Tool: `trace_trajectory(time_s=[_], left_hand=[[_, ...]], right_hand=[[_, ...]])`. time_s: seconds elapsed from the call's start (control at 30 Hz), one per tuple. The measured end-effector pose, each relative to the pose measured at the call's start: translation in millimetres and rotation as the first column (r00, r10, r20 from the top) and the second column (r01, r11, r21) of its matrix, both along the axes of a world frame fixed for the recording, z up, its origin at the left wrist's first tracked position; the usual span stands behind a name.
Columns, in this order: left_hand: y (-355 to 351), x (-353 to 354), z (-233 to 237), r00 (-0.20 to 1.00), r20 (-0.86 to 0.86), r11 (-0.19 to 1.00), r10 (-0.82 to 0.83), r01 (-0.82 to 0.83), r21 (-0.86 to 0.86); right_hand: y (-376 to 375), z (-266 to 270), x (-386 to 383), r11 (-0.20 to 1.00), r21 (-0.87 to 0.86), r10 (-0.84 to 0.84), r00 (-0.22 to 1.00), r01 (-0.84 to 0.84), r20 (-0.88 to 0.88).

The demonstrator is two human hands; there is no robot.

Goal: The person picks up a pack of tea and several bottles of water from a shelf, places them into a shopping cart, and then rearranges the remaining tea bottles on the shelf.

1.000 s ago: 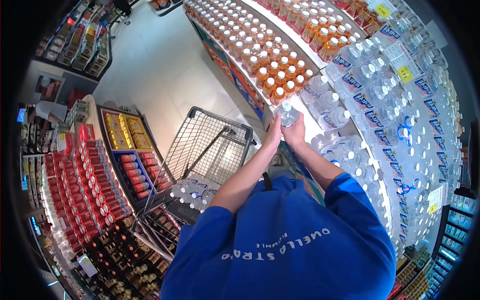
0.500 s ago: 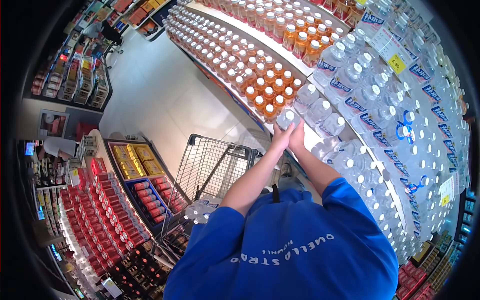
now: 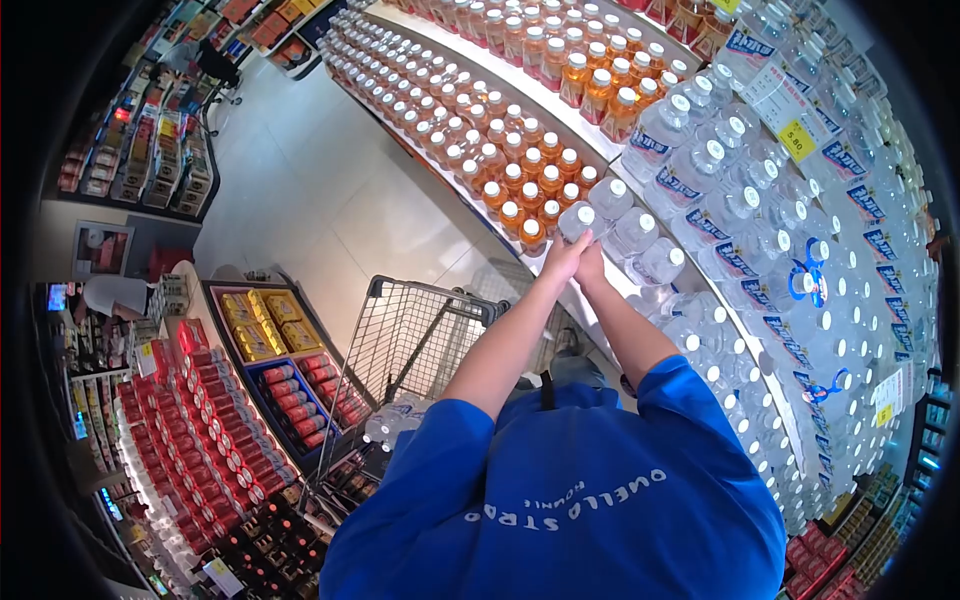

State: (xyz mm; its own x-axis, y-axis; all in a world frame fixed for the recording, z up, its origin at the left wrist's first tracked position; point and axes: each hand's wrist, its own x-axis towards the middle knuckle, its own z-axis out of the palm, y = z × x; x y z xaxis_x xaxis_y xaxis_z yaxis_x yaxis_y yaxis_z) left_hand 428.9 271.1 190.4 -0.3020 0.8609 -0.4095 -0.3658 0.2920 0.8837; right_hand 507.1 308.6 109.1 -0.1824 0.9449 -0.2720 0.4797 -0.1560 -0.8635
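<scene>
Both of my hands meet around a clear bottle with a white cap (image 3: 578, 218) at the front edge of the lower shelf. My left hand (image 3: 566, 258) is closed on its near side, and my right hand (image 3: 590, 264) wraps it from the right; its fingers are partly hidden. Amber bottles with white caps (image 3: 532, 232) stand just left of the held bottle. To its right is a row of clear bottles (image 3: 632, 232), very close to the held one.
A wire shopping cart (image 3: 415, 335) stands left of my arms, with clear bottles (image 3: 392, 422) at its near end. Red cans (image 3: 215, 430) are stacked at lower left. Tiled floor (image 3: 310, 180) runs beyond the cart. Larger labelled bottles (image 3: 735, 250) fill the right shelves.
The held bottle and both hands have moved slightly up in the view, nearer the row of clear bottles. The view has shifted a little.
</scene>
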Motion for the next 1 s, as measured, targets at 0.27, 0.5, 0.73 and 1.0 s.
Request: trace_trajectory(time_s=[0.27,0.5,0.73,1.0], left_hand=[[-79.8,-13.2,-26.7,0.991,0.089,0.993,0.102,-0.107,0.05],[-341.8,-72.1,-60.4,0.618,-0.616,0.776,0.489,-0.63,-0.016],[-607.9,-71.0,-166.3,0.675,-0.703,0.199,0.223,-0.738,-0.645],[-651.0,-35.7,-224.8,0.701,-0.577,0.207,0.419,-0.693,-0.691]], right_hand=[[2.4,34.1,1.2,0.994,-0.092,-0.081,0.951,0.056,-0.299],[-44.3,30.0,-0.4,0.856,-0.473,-0.28,0.956,0.208,-0.085],[-164.6,5.6,-5.6,0.789,-0.587,0.154,0.984,-0.179,-0.092],[-276.8,28.5,-22.3,0.668,-0.632,0.47,0.881,-0.394,-0.053]])
